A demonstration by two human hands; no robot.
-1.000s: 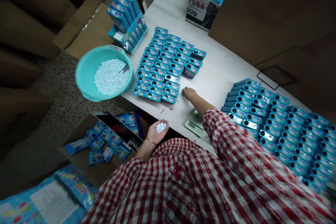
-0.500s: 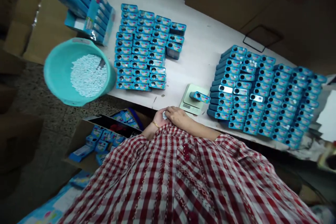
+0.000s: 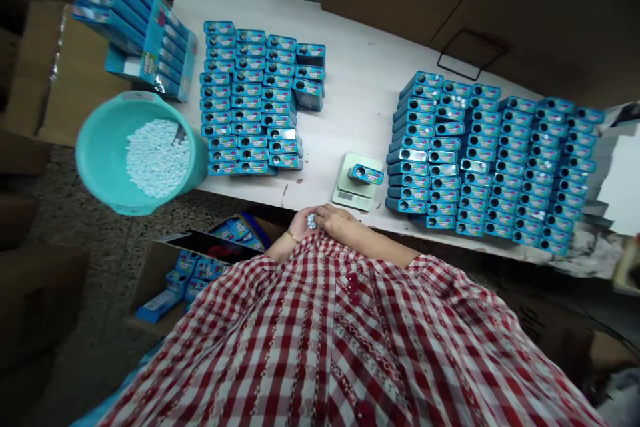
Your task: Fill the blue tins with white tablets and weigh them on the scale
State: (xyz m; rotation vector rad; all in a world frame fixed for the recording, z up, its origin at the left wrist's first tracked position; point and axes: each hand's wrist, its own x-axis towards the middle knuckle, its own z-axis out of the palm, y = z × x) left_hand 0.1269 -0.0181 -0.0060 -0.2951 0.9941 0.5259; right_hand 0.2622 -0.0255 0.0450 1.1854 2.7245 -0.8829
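Note:
My left hand is cupped at the table's front edge, close to my body, with a small heap of white pellets in it. My right hand meets it from the other side, its bent fingers at the pellets; what lies under the fingertips is hidden. Just beyond my right hand a small kitchen scale stands on the table. On its pan lies one blue flat box with a dark round hole in its narrow end.
Blue boxes stand in packed rows at left and right on the white table. A turquoise tub of white pellets is at far left. Behind it is a display carton. An open cardboard box sits below the table edge.
The view has shifted, so the table and boxes appear further left. My hands stay together, and more of the pellets now shows between them.

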